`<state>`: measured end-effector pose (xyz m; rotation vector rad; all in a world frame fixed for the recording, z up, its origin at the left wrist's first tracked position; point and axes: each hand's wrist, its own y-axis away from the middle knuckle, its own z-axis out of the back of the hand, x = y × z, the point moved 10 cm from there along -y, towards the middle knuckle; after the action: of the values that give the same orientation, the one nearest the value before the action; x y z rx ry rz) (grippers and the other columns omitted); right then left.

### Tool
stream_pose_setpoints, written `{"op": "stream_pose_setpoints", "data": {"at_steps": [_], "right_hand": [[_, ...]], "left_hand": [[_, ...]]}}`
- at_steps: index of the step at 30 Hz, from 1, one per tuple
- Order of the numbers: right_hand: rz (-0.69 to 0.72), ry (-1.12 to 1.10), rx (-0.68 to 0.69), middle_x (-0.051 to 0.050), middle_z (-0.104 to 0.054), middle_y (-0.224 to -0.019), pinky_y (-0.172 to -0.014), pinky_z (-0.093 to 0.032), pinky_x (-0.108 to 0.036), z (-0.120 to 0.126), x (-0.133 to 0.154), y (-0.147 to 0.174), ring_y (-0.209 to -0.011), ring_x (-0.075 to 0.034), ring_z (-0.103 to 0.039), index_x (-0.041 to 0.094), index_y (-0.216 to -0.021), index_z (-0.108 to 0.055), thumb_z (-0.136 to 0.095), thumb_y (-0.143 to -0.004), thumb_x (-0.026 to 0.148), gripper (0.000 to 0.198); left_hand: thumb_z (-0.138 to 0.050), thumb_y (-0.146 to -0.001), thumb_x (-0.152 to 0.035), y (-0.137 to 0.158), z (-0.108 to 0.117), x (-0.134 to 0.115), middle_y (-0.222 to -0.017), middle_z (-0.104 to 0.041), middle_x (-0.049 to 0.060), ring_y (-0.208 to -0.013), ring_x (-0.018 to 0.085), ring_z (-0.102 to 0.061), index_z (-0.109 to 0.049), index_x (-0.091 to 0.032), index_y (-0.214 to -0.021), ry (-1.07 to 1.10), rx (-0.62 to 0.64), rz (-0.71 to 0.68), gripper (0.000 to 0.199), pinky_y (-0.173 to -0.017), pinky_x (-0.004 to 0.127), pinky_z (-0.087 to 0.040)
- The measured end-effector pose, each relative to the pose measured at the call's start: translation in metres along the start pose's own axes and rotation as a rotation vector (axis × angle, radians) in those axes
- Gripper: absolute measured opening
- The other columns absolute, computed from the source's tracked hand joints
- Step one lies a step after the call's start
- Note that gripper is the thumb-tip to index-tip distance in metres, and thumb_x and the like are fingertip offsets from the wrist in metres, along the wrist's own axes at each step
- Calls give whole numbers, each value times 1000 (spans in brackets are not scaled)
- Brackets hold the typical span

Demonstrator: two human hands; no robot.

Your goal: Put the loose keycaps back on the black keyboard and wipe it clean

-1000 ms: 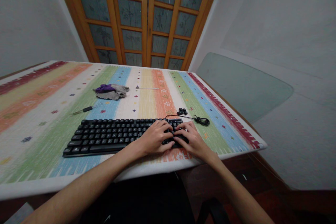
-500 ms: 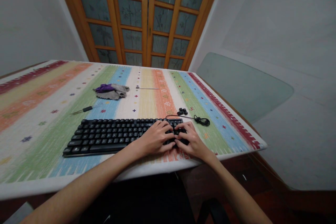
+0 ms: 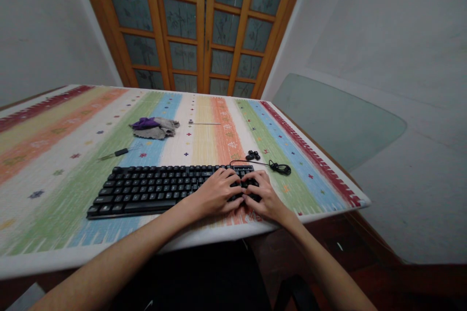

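Note:
A black keyboard (image 3: 146, 189) lies along the near edge of the table. My left hand (image 3: 222, 190) is bent over its number pad, fingers curled and thumb drawn in towards them. From the other side my right hand (image 3: 263, 195) meets it, its fingers and thumb curled around the same keys. The fingertips of both hands come together on the number pad, and whatever small part they grip there is hidden. Just beyond the right hand sit several loose black keycaps (image 3: 253, 155). The keyboard's bundled cable (image 3: 280, 168) lies beside them.
A striped cloth (image 3: 204, 143) covers the table. On it are a grey and purple rag (image 3: 155, 128), a dark-handled wire tool (image 3: 121, 152) and a thin metal rod (image 3: 205, 123). Wooden glazed doors (image 3: 204, 34) stand behind; a wall (image 3: 401, 48) rises at right.
Almost nothing differs. Both hands stay on the number pad, with the right hand's fingers shifted very slightly. The keyboard and the loose keycaps stay in place.

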<state>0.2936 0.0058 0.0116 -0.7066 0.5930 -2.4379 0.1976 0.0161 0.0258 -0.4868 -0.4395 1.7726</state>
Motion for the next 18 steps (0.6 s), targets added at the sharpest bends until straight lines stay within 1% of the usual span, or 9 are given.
{"op": "stream_pose_setpoints", "data": {"at_steps": [8,12,18], "right_hand": [[-20,2,8,-8,-63,-115,-92,-43,-47,0,-2,0,-107,-27,-51,21,-77,-65,-64,-87,19,10],[-33,8,15,-7,-61,-113,-92,-43,-47,-2,-4,-1,-106,-27,-50,21,-75,-65,-64,-87,19,12],[-30,30,11,-7,-61,-113,-92,-43,-48,-5,-4,-1,-106,-27,-50,22,-76,-66,-65,-86,19,10]], "left_hand": [[-59,-97,-33,0,-2,1,-106,-66,9,-108,27,-56,-72,-18,-99,3,-6,-13,20,-93,40,-47],[-60,-97,-32,0,-5,0,-105,-66,9,-108,26,-56,-71,-18,-96,-1,4,-20,18,-92,40,-47],[-61,-96,-31,-1,-5,-1,-110,-67,10,-113,28,-55,-72,-18,-98,21,23,-13,18,-97,42,-46]]}}
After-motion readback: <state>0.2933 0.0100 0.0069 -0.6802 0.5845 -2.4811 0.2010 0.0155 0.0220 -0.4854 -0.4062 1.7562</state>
